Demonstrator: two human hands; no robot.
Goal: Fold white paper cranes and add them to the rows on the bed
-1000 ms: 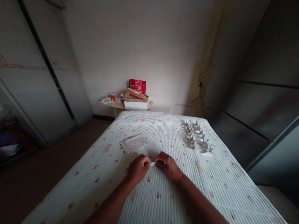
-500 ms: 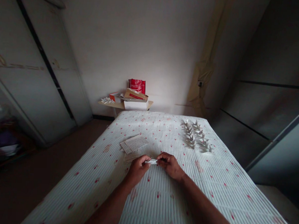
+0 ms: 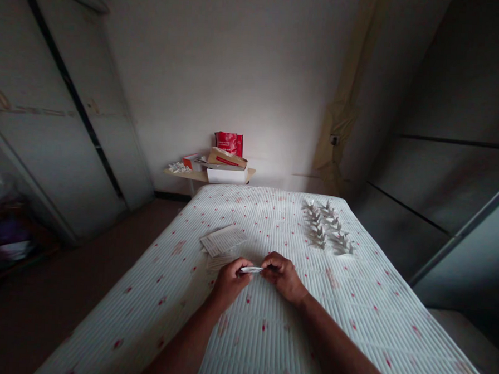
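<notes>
Over the bed, the left hand and the right hand are bare, with rounded knuckles and broad backs. The left wrist and right wrist are slimmer and uncovered. Both forearms are bare along their visible length, smooth in outline, widening toward the bed's near side. Fingernails and finer markings are too small and dim to tell.

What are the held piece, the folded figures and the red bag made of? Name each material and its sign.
Held piece: matt white paper, it seems, from its thin, folded edges.
Folded figures: probably matt paper too, given their sharp points and creases.
Red bag: perhaps fabric or coated plastic; it stands upright with pale print, but is too distant to settle.
</notes>
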